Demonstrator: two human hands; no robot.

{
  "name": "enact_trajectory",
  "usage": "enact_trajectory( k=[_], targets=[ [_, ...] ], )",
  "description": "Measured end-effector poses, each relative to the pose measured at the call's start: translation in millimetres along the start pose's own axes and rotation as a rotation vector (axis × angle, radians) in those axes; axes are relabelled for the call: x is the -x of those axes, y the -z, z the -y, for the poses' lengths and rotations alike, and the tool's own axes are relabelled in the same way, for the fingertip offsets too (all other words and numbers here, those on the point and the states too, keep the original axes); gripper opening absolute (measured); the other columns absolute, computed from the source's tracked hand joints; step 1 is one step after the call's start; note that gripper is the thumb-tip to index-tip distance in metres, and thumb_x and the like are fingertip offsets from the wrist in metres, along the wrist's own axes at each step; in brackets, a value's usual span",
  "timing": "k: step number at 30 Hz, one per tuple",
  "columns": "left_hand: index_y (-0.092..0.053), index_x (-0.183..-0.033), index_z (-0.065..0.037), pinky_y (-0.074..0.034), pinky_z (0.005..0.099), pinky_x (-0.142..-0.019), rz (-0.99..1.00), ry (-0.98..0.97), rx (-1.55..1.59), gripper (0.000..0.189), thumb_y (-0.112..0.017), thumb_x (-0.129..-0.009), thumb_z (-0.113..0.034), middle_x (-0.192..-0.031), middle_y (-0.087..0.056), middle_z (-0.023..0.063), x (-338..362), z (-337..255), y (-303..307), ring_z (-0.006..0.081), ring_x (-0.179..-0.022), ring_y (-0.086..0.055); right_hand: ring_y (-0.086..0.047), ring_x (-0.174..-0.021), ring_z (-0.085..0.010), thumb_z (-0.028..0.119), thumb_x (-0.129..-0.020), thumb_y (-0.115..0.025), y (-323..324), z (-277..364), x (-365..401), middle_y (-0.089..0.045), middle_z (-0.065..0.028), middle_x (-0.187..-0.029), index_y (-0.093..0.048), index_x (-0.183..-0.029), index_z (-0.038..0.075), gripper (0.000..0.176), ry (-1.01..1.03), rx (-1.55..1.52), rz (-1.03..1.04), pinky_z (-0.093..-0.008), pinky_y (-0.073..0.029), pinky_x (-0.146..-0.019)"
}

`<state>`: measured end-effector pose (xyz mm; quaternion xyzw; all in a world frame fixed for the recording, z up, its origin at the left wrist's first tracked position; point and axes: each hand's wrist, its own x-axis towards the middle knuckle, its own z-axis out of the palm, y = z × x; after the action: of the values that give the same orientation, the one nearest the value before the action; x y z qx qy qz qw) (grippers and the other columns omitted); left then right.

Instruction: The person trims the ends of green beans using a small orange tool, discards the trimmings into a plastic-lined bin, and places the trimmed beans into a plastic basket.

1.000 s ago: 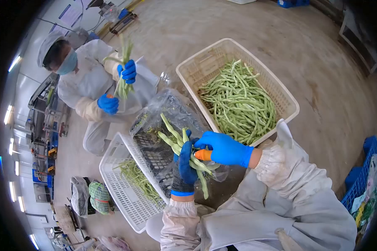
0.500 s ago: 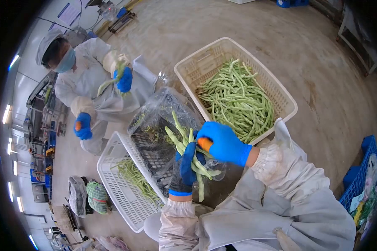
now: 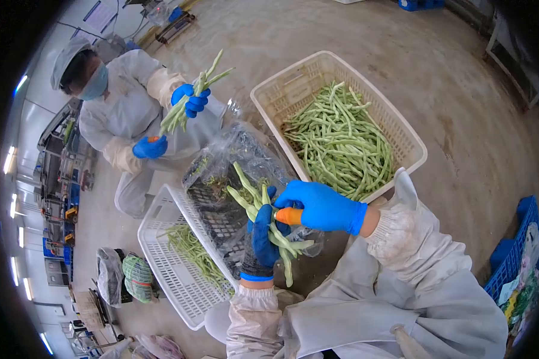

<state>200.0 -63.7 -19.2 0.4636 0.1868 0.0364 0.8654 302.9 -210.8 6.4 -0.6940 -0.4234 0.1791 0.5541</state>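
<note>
Fisheye distort., v. dark corners, bright strip lts (image 3: 9,161)

Left grip (image 3: 262,239) closed, left forearm (image 3: 257,314) upright beneath. Right grip (image 3: 323,206) curled, just beside it; right forearm (image 3: 410,242) slants in from lower right.

The right hand (image 3: 324,206) is gloved in plain bright blue around an orange knife-like handle (image 3: 289,216), the left hand (image 3: 262,236) in darker blue with a speckled grey cuff and bright blue wristband, against pale green beans (image 3: 250,209). The large crate (image 3: 414,146) is cream around a bean heap (image 3: 344,143) in light green, the slatted crate (image 3: 185,298) white. Opposite, a co-worker (image 3: 124,96) shows white clothing, a light blue mask (image 3: 96,82) and bright blue gloves (image 3: 150,148).
</note>
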Motion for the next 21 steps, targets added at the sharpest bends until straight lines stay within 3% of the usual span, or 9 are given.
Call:
enact_trajectory(
  k=[2, 9, 11, 12, 14, 18, 20, 21],
  targets=[
    [-0.035, -0.136, -0.005, -0.044, 0.0214, -0.061, -0.027, -0.004, -0.028, 0.053, -0.050, -0.092, -0.029, -0.099, -0.059, 0.0050, 4, 0, -9, 0.0073, -0.069, -0.051, -0.060, -0.082, -0.0249, 0.015, -0.080, -0.064, -5, 0, 0, -0.059, -0.0110, -0.091, -0.064, -0.100, 0.007, 0.022, -0.144, -0.076, 0.114, -0.0342, -0.046, -0.071],
    [-0.038, -0.134, -0.006, -0.047, 0.0244, -0.060, -0.016, 0.034, -0.016, 0.051, -0.052, -0.092, -0.029, -0.092, -0.058, 0.0054, 1, 8, 6, 0.0099, -0.068, -0.054, -0.058, -0.078, -0.0289, 0.013, -0.080, -0.062, -11, -12, 1, -0.059, -0.0119, -0.087, -0.062, -0.089, 0.004, 0.013, -0.081, 0.054, -0.001, -0.0353, -0.046, -0.069],
    [-0.038, -0.134, -0.006, -0.048, 0.0247, -0.060, 0.043, 0.075, -0.029, 0.050, -0.052, -0.092, -0.029, -0.092, -0.059, 0.0060, 3, 6, 11, 0.0100, -0.067, -0.054, -0.057, -0.078, -0.0302, 0.009, -0.080, -0.060, -6, -14, -3, -0.058, -0.0122, -0.085, -0.061, -0.088, 0.003, 0.010, 0.136, 0.378, -0.227, -0.0354, -0.046, -0.070],
    [-0.039, -0.134, -0.006, -0.047, 0.0242, -0.059, 0.018, 0.086, -0.056, 0.050, -0.052, -0.092, -0.029, -0.091, -0.059, 0.0056, 3, 5, 11, 0.0098, -0.066, -0.054, -0.057, -0.078, -0.0302, 0.009, -0.080, -0.060, -2, -14, -4, -0.058, -0.0122, -0.085, -0.061, -0.088, 0.003, 0.010, 0.136, 0.377, -0.226, -0.0354, -0.046, -0.070],
    [-0.039, -0.134, -0.007, -0.045, 0.0230, -0.057, -0.021, 0.077, -0.124, 0.051, -0.051, -0.092, -0.032, -0.088, -0.059, 0.0047, 8, 3, 10, 0.0094, -0.066, -0.053, -0.057, -0.078, -0.0298, 0.008, -0.081, -0.060, 7, -10, -9, -0.057, -0.0120, -0.087, -0.062, -0.093, 0.004, 0.013, 0.114, 0.162, -0.435, -0.0348, -0.046, -0.071],
    [-0.044, -0.128, -0.007, -0.045, 0.0223, -0.056, 0.020, 0.099, -0.048, 0.048, -0.049, -0.092, -0.039, -0.087, -0.059, 0.0034, 3, 5, 28, 0.0092, -0.065, -0.053, -0.057, -0.079, -0.0300, 0.006, -0.080, -0.059, 8, -15, -11, -0.057, -0.0119, -0.089, -0.061, -0.103, 0.005, 0.023, 0.091, 0.053, -0.375, -0.0345, -0.046, -0.072],
    [-0.051, -0.118, -0.010, -0.046, 0.0229, -0.058, 0.158, 0.137, 0.176, 0.042, -0.046, -0.093, -0.043, -0.087, -0.060, 0.0023, 2, 11, 38, 0.0092, -0.066, -0.054, -0.057, -0.079, -0.0298, 0.008, -0.081, -0.059, -8, -13, -5, -0.056, -0.0114, -0.093, -0.060, -0.112, 0.009, 0.031, 0.194, -0.009, -0.081, -0.0344, -0.047, -0.072],
    [-0.051, -0.118, -0.010, -0.046, 0.0229, -0.058, 0.158, 0.140, 0.176, 0.042, -0.046, -0.093, -0.043, -0.087, -0.060, 0.0023, 4, 10, 35, 0.0092, -0.066, -0.054, -0.057, -0.079, -0.0298, 0.008, -0.081, -0.059, -13, -9, -2, -0.056, -0.0114, -0.093, -0.060, -0.112, 0.009, 0.031, 0.192, -0.010, -0.081, -0.0344, -0.047, -0.072]
  ],
)
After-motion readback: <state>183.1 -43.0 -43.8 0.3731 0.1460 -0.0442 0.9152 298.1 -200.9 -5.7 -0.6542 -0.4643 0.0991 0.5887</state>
